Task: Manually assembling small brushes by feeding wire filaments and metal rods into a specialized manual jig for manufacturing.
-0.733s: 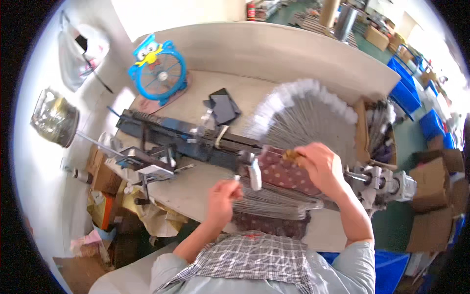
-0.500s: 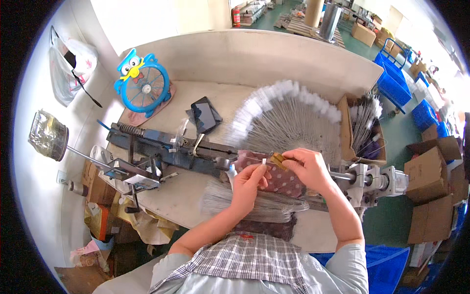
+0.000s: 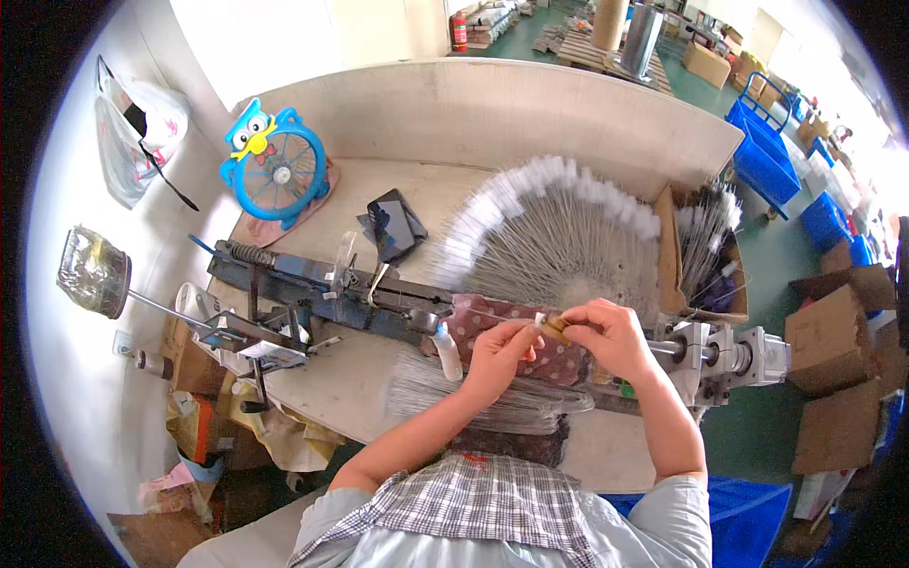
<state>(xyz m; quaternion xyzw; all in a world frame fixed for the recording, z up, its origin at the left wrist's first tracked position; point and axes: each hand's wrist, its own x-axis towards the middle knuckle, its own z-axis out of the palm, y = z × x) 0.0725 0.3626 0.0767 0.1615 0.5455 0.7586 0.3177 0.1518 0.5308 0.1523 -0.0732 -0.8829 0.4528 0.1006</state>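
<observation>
My left hand (image 3: 502, 360) is closed in a pinch, with a small white piece (image 3: 541, 319) at its fingertips. A thin wire seems to run left from there. My right hand (image 3: 614, 339) pinches a small brass-coloured piece (image 3: 554, 328), which meets the white piece; whether one sits inside the other I cannot tell. Under both hands lies a dotted maroon cloth (image 3: 559, 364). A bundle of thin wires (image 3: 454, 393) rests nearer to me, beside a white bottle (image 3: 447, 355). Beyond my hands, wires with fluffy white ends (image 3: 530, 227) spread in a fan.
A long dark metal machine bed (image 3: 322, 292) crosses the table, with a silver shaft unit (image 3: 705, 352) at the right. A blue fan (image 3: 279, 175) and a dark phone-like slab (image 3: 396, 227) stand farther back. At the right is a carton (image 3: 670, 251) of wire brushes.
My hands have come together, bringing the white piece against the brass-coloured piece. The right hand has lowered slightly, and the white bottle now shows more fully.
</observation>
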